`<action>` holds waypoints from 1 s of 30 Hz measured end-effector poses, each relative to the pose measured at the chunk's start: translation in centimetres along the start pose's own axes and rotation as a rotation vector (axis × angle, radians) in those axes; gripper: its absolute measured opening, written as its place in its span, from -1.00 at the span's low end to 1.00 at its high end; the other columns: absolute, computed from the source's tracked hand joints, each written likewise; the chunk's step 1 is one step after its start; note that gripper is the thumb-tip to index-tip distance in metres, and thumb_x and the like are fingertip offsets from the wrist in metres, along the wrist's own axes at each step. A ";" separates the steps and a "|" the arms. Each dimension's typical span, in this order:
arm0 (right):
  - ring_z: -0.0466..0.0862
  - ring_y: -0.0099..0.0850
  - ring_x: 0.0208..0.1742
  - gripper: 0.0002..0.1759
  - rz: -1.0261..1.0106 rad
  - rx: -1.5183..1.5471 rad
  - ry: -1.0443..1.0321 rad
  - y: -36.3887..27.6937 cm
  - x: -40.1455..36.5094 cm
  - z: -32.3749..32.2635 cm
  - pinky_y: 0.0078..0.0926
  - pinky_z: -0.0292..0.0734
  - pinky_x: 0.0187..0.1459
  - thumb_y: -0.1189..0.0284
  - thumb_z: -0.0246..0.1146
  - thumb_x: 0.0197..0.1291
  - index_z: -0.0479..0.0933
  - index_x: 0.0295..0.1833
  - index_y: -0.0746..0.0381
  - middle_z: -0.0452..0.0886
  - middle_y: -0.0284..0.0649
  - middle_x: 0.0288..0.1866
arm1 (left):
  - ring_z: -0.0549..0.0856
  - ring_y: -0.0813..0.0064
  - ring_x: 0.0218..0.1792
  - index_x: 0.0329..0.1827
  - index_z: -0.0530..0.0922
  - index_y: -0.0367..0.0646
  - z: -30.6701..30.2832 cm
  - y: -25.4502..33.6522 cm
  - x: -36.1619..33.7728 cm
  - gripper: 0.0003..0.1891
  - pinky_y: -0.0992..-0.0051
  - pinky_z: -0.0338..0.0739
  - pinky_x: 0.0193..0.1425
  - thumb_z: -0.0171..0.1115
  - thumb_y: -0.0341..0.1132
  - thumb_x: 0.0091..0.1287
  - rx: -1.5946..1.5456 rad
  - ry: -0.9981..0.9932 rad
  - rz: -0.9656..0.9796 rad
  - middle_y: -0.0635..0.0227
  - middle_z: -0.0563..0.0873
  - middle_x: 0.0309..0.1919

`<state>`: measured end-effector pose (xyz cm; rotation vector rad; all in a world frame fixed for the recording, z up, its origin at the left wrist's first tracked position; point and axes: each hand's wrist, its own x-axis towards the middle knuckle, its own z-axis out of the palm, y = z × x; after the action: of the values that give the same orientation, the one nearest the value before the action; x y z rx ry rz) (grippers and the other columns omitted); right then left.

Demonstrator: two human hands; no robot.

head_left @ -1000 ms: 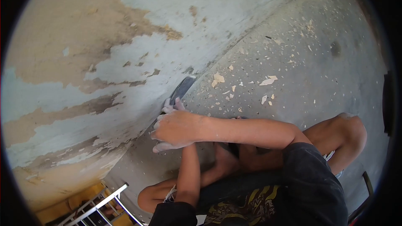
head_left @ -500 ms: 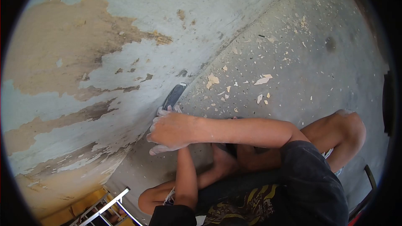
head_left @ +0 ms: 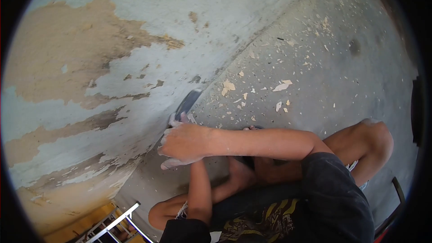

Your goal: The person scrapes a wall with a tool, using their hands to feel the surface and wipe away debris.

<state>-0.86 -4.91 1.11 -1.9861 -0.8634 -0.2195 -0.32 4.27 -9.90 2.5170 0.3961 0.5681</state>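
A dark, narrow tool (head_left: 187, 102) with a pale tip leans along the foot of the wall (head_left: 148, 76), where wall and floor meet. My right hand (head_left: 184, 141), dusty with white powder, is closed at the tool's lower end, its thumb out to the lower left. Beneath it, my left hand (head_left: 183, 118) is mostly hidden; the dusty fingertips showing beside the tool seem to be its own, wrapped round the tool. Bare brown patches (head_left: 76, 49) mark the pale, peeling paint.
Paint flakes (head_left: 282, 85) lie scattered over the grey floor (head_left: 324, 108). My bent knees (head_left: 373, 139) and feet are close below my arms. A metal ladder (head_left: 119, 220) stands at the lower left, and a dark curved bar (head_left: 396, 193) shows at the lower right.
The tool's tip looks more blurred, and the fingers beside it have shifted slightly. Both arms are in nearly the same place.
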 end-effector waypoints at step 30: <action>0.69 -0.05 -0.09 -0.42 -0.086 0.210 -0.350 -1.2 1.2 -1.7 -0.03 0.50 0.10 -0.10 0.10 0.37 0.69 0.01 0.20 0.70 -0.09 -0.25 | 0.77 -0.10 -0.27 0.13 0.62 -0.07 6.2 1.7 -0.6 -0.63 0.12 0.62 -0.23 0.32 -0.05 0.40 -0.039 -0.108 0.191 -0.04 0.78 -0.25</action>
<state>-0.46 -5.37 3.44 -1.8180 -1.1455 0.1710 2.36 0.01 -13.96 2.5500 0.1047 0.5034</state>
